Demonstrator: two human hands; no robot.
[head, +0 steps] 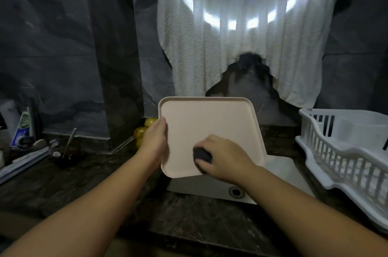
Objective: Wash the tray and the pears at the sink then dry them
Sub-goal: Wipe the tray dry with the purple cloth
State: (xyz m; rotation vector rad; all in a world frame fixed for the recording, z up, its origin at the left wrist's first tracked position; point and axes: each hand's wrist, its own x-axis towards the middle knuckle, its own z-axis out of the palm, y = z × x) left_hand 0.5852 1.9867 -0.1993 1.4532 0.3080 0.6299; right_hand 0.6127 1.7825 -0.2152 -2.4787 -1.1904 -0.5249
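Item: tray-scrubbing at the sink, step in hand.

Towel (247, 32), one, white terry, hung on the dark stone wall at twelve o'clock, with bright light spots across it. Likely the drying cloth for later.

Bench (88, 177), one, dark stone, running round the sink.

Dish rack (344, 151), one, white plastic, on the bench at three o'clock; nothing seen in it. A sensible place to stand the tray once rinsed.

Sink (210, 189), one, pale, with its drain (236, 191) showing at six o'clock of the tray.

Tray (210, 130), one, pale pink, square with rounded corners, held tilted on edge over the sink, its inner face toward the person.

Left hand (154, 141), one, grips the tray's nine o'clock rim, thumb over the lip.

Right hand (222, 158), one, curled round a dark scrubber (202, 156), pressed to the tray's lower face, near five o'clock.

Method, as I judge it: keep the left grip firm so the tray does not pivot, work the scrubber in overlapping passes across the face, then round the raised rim and corners, then turn for the back. Keep the low edge over the basin so run-off drains.

Pears (144, 130), three visible, yellow, on the bench in the corner at nine o'clock of the tray, partly hidden by the left hand; apparently not yet washed.

Toothpaste tube (22, 128), one, far at nine o'clock amid blurred clutter.
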